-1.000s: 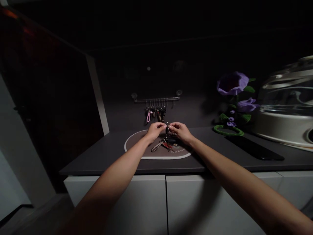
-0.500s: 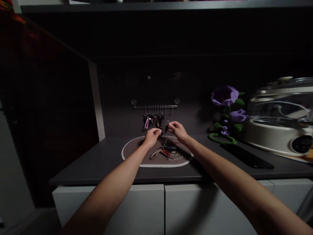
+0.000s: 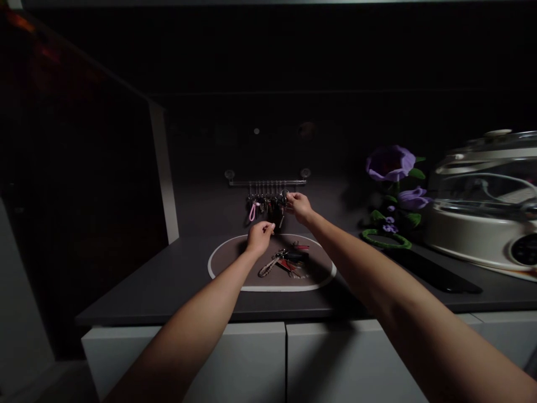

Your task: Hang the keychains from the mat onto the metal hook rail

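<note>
My right hand point(image 3: 298, 205) is raised to the wall hook rail point(image 3: 268, 182) and pinches a key ring point(image 3: 284, 196) at one of the hooks on the right. Several keys point(image 3: 263, 204), one with a pink loop, hang from the rail. My left hand point(image 3: 260, 235) hovers lower, over the back of the oval mat point(image 3: 222, 263), with its fingers curled; I cannot see anything in them. More keys and fobs point(image 3: 285, 261), one with a braided strap, lie loose on the mat.
The mat lies on a dark counter point(image 3: 168, 280) above white cabinet doors point(image 3: 260, 358). To the right stand purple artificial flowers point(image 3: 392, 168) on a green ring, a flat black strip point(image 3: 432, 271) and a large white appliance with a clear lid point(image 3: 486, 201). The scene is dim.
My right hand has carried the key ring up from above the mat to the rail. My left hand let go of it and dropped back slightly.
</note>
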`<state>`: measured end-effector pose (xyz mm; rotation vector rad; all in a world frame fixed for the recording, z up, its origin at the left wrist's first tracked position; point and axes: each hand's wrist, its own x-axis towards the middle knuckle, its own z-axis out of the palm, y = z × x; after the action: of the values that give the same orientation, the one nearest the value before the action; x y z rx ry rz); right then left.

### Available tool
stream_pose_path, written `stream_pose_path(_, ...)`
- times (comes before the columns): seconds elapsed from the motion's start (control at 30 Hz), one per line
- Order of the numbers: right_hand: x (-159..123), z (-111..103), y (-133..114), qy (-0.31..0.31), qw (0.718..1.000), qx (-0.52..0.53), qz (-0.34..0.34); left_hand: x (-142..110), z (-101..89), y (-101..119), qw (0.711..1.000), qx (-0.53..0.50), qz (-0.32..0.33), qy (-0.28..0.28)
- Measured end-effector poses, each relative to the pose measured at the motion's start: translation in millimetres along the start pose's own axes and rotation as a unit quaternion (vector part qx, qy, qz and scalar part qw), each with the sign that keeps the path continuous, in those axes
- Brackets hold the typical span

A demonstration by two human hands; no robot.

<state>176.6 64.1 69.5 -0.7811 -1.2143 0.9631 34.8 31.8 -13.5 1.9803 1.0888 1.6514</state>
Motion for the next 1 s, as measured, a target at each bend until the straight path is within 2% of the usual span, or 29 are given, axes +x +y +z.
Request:
stream_pose_path(0.2, 18, 13, 3, 0.042, 0.999, 0.007, 0.012, -1, -0.4, 1, 1.0, 0.024, 0.016, 0.008)
stream_pose_path(0.47, 34, 19, 12, 0.081, 0.995, 0.051, 0.014, 0, -2.1, 3, 0.999, 0.04, 0.02, 0.007)
stream_pose_path(0.77, 31, 12, 24, 0.082, 0.995, 0.04, 0.026, -1, -3.9, 4, 0.998, 0.053, 0.021, 0.012)
stream_pose_path(1.0, 24, 5, 30, 0.08, 0.997, 0.02, 0.01, -2, -4.9, 6, 0.999, 0.036, 0.012, 0.014)
